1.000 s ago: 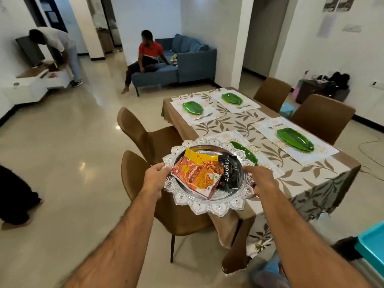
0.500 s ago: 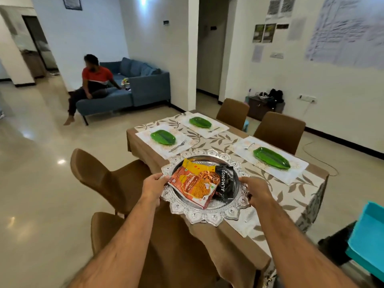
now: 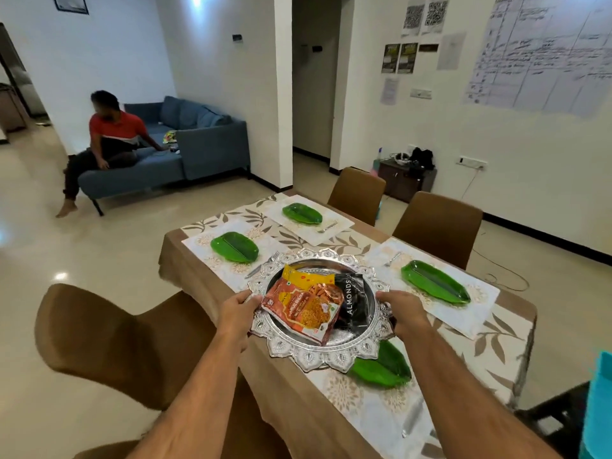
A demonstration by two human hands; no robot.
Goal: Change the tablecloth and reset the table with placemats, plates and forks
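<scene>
The silver tray (image 3: 318,359) covers the upper part of the nearest green plate (image 3: 384,366). A black almond packet (image 3: 352,303) lies partly under an orange snack packet (image 3: 304,309). A fork (image 3: 412,419) near the surface's front edge is blurred. A turquoise object (image 3: 597,402) is cut off at the right edge. Handwriting on the wall sheets (image 3: 543,51) is unreadable.
</scene>
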